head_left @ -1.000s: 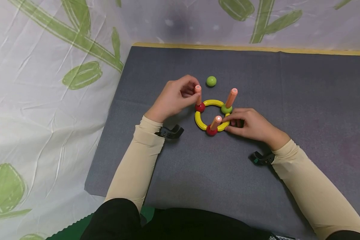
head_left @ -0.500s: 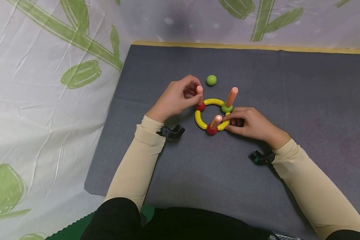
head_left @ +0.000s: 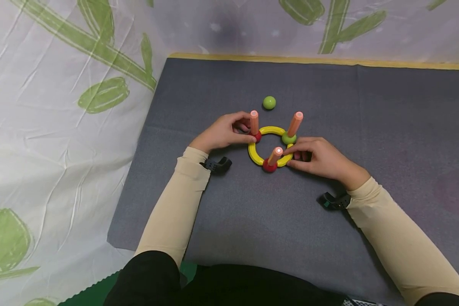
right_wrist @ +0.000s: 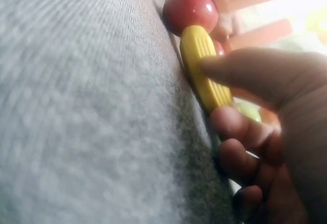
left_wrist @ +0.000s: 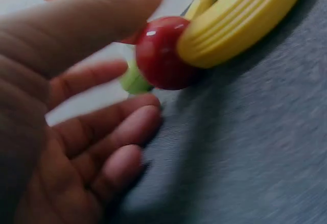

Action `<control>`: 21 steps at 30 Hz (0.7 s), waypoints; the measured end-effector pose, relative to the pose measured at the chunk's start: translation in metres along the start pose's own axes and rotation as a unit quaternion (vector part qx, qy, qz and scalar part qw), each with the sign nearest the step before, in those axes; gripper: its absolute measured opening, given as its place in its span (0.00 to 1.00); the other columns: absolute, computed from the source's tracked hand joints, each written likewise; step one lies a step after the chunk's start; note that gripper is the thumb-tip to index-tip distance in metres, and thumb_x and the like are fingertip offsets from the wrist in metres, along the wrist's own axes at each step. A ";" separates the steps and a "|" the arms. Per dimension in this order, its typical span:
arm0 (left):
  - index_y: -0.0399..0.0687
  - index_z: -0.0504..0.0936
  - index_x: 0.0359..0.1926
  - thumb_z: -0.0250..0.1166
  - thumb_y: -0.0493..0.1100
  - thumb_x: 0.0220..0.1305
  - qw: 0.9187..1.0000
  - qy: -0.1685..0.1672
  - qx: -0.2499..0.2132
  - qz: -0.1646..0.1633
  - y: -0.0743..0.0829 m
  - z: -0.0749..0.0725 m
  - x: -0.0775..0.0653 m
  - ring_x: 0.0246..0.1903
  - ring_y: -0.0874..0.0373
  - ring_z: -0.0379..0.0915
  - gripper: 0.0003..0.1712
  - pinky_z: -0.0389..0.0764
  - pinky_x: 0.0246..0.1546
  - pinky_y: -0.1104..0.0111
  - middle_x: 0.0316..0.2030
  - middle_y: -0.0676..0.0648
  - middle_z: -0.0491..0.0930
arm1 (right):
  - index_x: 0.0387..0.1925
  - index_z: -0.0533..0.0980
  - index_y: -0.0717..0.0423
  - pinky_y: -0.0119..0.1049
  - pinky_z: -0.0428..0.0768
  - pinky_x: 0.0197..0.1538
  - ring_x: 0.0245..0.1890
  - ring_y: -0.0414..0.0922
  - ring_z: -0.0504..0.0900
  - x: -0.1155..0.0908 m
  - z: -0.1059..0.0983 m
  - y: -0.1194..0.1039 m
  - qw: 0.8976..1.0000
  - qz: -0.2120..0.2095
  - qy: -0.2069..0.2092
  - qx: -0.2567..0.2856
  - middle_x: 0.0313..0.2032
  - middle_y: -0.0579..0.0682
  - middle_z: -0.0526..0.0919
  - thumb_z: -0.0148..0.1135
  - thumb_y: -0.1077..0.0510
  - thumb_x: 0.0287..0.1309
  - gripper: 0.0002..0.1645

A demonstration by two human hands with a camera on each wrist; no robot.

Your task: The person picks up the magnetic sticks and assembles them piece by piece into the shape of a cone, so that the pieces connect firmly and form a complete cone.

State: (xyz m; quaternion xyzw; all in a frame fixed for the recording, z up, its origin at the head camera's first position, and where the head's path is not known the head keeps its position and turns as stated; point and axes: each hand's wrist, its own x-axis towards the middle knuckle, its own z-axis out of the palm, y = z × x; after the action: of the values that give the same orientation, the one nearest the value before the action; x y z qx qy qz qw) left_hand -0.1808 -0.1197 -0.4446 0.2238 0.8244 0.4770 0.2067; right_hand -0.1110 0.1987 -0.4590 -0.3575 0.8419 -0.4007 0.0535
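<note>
A ring of yellow curved pieces point(head_left: 254, 155) joined by balls lies on the dark grey cloth. Orange rods stand upright from its left red ball point(left_wrist: 168, 53), front red ball point(head_left: 269, 166) and green ball point(head_left: 289, 139). My left hand point(head_left: 227, 131) is at the left red ball, thumb across its near side, fingers loosely spread near the left orange rod point(head_left: 254, 122). My right hand point(head_left: 319, 158) pinches the yellow curved piece point(right_wrist: 199, 63) at the ring's right front, with the thumb on its ribbed side and fingertips partly hidden.
A loose green ball point(head_left: 269, 103) lies on the cloth point(head_left: 229, 221) behind the ring. A white curtain point(head_left: 61, 170) with green leaf patterns borders the cloth on the left. Yellow tape point(head_left: 313, 62) edges the cloth along the back wall.
My left hand has let go of the left orange rod's upper part and moved down to the red ball at its base. The right hand stays on the yellow curved piece.
</note>
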 end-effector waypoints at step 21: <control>0.47 0.92 0.49 0.79 0.44 0.62 0.997 0.028 -0.063 0.042 -0.010 0.008 0.001 0.53 0.59 0.78 0.15 0.76 0.59 0.66 0.50 0.51 0.87 | 0.66 0.78 0.57 0.34 0.71 0.32 0.28 0.47 0.75 0.072 -0.058 0.039 0.988 0.153 0.003 -0.036 0.49 0.59 0.83 0.63 0.61 0.72 0.23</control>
State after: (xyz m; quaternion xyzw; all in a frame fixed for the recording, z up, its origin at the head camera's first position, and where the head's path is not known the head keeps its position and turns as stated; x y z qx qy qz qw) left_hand -0.1789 -0.1186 -0.4572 0.2313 0.7882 0.5422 0.1767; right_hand -0.2080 0.2058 -0.4336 -0.2253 0.9006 -0.3583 0.0990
